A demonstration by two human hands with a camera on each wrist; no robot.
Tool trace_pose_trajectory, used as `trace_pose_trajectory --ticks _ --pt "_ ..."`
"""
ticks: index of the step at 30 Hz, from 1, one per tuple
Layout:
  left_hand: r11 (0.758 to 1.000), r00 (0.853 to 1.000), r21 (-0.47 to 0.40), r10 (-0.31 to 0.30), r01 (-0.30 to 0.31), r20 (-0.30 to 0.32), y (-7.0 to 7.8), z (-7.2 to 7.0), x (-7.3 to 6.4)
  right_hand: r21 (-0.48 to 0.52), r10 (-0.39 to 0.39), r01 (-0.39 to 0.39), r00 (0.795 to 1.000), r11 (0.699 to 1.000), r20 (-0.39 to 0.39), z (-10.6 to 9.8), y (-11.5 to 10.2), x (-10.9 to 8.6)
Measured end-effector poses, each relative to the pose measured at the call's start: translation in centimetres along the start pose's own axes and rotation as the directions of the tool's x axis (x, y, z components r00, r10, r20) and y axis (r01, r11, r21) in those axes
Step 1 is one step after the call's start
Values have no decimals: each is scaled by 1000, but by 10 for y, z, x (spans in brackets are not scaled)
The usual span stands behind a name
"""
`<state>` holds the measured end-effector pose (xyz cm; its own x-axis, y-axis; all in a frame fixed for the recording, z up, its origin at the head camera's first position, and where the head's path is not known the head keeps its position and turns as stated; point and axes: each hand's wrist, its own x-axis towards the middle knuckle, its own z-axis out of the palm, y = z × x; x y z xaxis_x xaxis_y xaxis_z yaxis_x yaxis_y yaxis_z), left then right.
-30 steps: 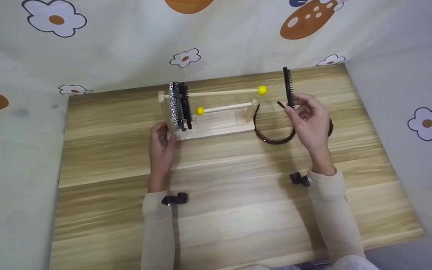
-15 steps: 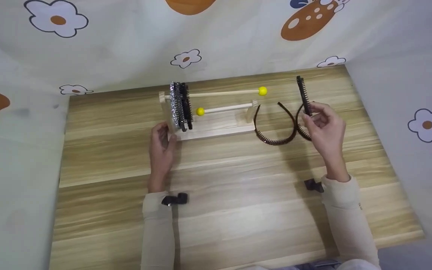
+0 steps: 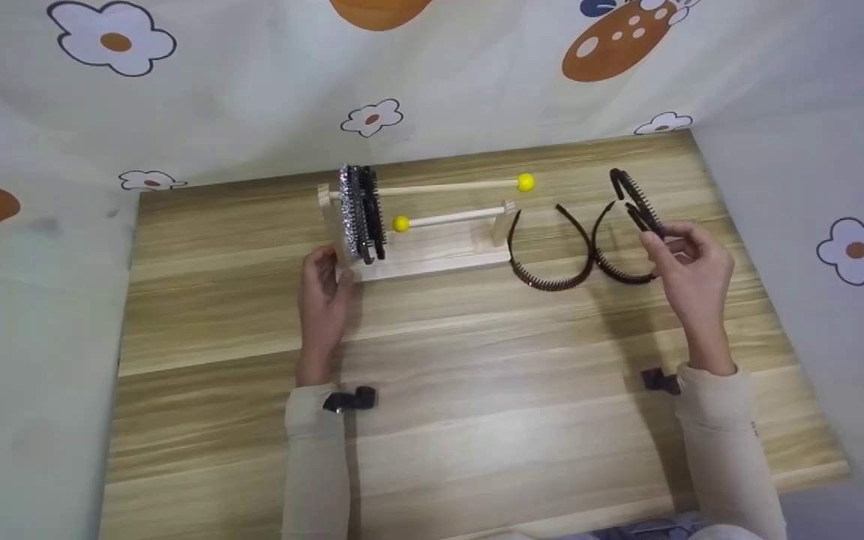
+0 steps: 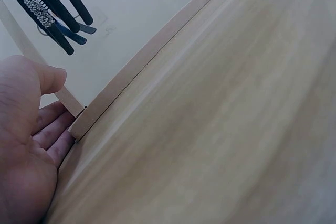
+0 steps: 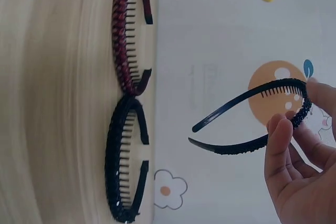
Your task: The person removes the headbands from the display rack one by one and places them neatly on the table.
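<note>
My right hand (image 3: 694,281) pinches a black toothed headband (image 3: 646,199) above the right part of the table, its open ends pointing left toward the stand. In the right wrist view, thumb and fingers hold it at its curved middle. My left hand (image 3: 323,296) grips the left end of a wooden stand (image 3: 439,264), thumb on the near side of the upright and fingers round the outer edge. Several silver and black headbands (image 3: 361,214) hang bunched at the stand's left. A dark red headband (image 5: 119,35) and a black headband (image 5: 113,161) lie side by side on the table.
Two pale rods with yellow ball ends, a back ball (image 3: 525,182) and a front ball (image 3: 400,223), extend from the stand's uprights. Patterned cloth (image 3: 237,97) walls the wood-grain table (image 3: 214,322) at the back and sides.
My right hand has moved right and nearer the body, carrying the black headband away from the stand. The headband has turned, so more of its loop shows. My left hand stays put.
</note>
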<state>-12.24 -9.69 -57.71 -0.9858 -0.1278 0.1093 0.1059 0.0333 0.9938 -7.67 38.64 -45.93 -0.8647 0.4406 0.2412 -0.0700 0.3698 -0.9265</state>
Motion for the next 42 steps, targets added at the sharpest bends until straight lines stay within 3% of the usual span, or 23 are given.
trace_pose_trajectory --ticks 6,12,22,30,42 --pt "1000 1000 5 9 -9 1 -1 -1 0 20 32 -31 998 999 -48 -13 8 -1" --pt "1000 1000 16 8 -8 4 -2 -1 1 94 19 -17 1000 995 -24 -22 14 -2" --pt "1000 1000 2 17 -17 3 -2 0 0 -139 45 -36 997 990 61 -42 32 -1" --pt "999 999 -21 41 -41 -4 -3 0 0 -294 39 27 976 955 216 -62 43 4" --pt "998 998 -25 65 -65 2 -4 0 1 -346 24 78 959 935 281 -94 67 18"
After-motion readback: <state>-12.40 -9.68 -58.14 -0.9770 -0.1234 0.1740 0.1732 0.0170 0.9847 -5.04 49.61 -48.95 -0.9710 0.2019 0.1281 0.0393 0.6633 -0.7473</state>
